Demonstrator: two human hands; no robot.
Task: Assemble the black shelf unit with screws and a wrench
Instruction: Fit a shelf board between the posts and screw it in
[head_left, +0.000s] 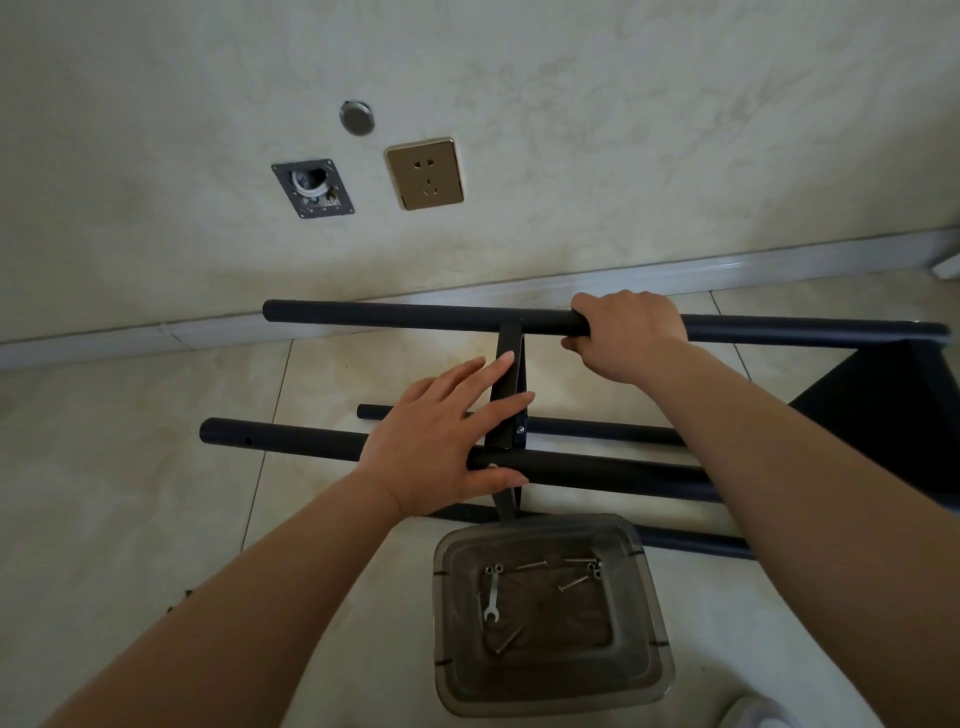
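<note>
- My right hand (626, 332) is wrapped round the far black tube (415, 314) of the shelf unit (883, 415), fingers curled over the top, thumb under.
- My left hand (441, 447) lies flat, fingers straight and spread, palm on the near black tube (280, 441); fingertips touch the black shelf panel (511, 395) standing on edge between the two tubes.
- Shelf unit lies on its side on the tiled floor (130, 467), stretching from both hands off to the right.
- Screw head (519, 429) shows on the panel just right of my left fingertips.
- Below my left hand, close to me: a smoky clear plastic tub (550, 686).
- In the tub: a small silver wrench (492, 597) and loose screws (574, 583).
- Beyond the hands, a gold wall socket (423, 173) and an open junction box (313, 188).
</note>
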